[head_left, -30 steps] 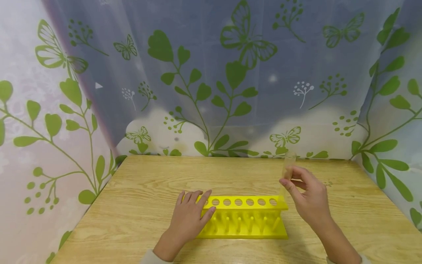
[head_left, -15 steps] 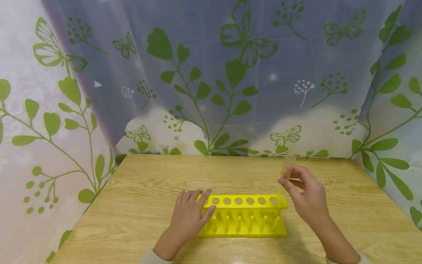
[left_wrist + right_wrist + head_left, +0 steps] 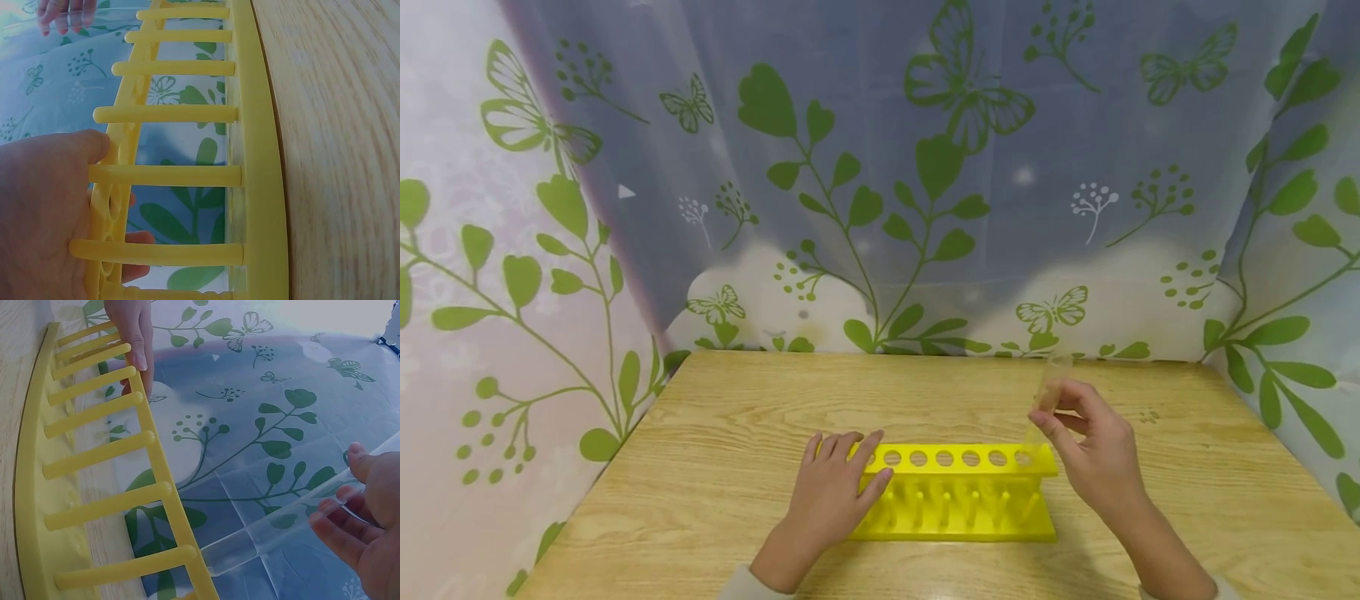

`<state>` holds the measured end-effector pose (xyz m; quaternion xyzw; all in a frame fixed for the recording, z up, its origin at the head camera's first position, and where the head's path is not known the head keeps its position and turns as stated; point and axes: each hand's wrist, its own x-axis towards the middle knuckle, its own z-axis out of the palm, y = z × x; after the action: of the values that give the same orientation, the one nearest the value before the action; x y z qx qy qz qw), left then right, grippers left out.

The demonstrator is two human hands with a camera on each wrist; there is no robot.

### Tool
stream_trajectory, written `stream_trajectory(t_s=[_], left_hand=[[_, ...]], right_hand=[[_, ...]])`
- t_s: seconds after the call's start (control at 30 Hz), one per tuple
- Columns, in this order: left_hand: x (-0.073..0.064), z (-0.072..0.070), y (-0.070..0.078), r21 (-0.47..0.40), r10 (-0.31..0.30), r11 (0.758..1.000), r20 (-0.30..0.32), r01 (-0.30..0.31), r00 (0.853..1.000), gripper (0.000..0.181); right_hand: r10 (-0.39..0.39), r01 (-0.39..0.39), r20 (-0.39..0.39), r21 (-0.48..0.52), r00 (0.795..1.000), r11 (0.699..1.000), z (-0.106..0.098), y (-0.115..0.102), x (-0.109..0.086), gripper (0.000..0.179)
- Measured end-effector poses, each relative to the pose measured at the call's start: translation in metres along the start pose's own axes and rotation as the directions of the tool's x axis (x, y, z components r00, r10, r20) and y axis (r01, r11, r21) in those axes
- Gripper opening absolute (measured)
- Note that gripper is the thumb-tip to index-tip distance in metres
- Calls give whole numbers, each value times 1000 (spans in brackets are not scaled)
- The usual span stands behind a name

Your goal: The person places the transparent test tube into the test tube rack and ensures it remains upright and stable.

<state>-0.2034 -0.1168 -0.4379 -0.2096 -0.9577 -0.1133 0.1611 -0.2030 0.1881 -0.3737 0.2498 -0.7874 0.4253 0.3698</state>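
Observation:
A yellow test tube rack [image 3: 955,469] stands on the table, with a row of round holes along its top shelf and pegs below. My left hand [image 3: 831,479] grips the rack's left end; in the left wrist view the thumb lies at the front edge of the shelf and fingertips [image 3: 140,237] show behind it. My right hand [image 3: 1097,442] pinches a clear test tube [image 3: 250,544] between thumb and fingers, beyond the rack's right end. The tube leans, its upper end to the right, and its rounded bottom is right at the shelf by the rightmost hole.
The wood-grain table [image 3: 760,400] reaches back to a hanging cloth [image 3: 850,208] printed with green leaves and butterflies. More printed cloth hangs at the left and right sides.
The test tube's lower end has shifted slightly left over the rack's end hole, and the tube leans more. My right hand has moved a little left; the left hand keeps its place.

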Motion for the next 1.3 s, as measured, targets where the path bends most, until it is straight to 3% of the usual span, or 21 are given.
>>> stream_trajectory(t_s=[0.5,1.3], left_hand=[[0,-1,1,-8,-5,1000,13,5,1000,50],[0,1,0,-2,-11,1000,23,12,1000,51]], right_hand=[[50,-50,-1,-18,999,999,3,1,-3,27],[48,-49,-23,-58,999,997,5,4,-4,30]])
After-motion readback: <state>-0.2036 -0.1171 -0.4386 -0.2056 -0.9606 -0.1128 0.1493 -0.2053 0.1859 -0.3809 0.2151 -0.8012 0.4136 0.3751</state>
